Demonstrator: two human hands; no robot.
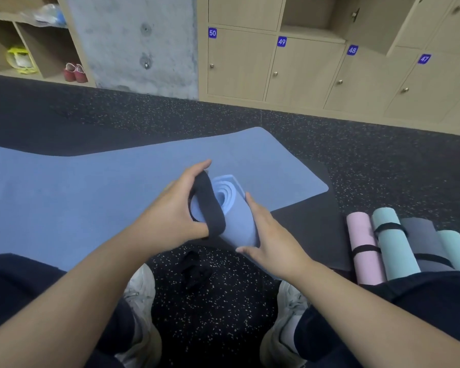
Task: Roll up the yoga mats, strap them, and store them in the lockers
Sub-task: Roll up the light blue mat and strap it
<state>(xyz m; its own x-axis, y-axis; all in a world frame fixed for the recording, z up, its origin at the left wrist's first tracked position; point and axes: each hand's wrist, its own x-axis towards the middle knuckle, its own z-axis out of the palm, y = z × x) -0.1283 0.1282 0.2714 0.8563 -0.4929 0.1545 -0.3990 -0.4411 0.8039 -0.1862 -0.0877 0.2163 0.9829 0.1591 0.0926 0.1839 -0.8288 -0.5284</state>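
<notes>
A rolled blue yoga mat (237,221) is held up off the floor, its spiral end facing away from me. A black strap (210,205) loops over the roll's left side. My left hand (175,211) grips that strap, thumb below and fingers over the top. Against the roll's right side lies my right hand (266,237), fingers straight. Below them a blue mat (64,197) lies flat on the floor, over a dark mat (311,221). Wooden lockers (303,70) numbered 47 to 50 line the wall ahead; one above 49 stands open.
Several rolled mats (391,245), pink, teal and grey, lie strapped at the right. Loose black straps (197,269) lie on the speckled floor between my shoes. Open cubbies (37,49) with red shoes stand at the far left, beside a concrete pillar (138,41).
</notes>
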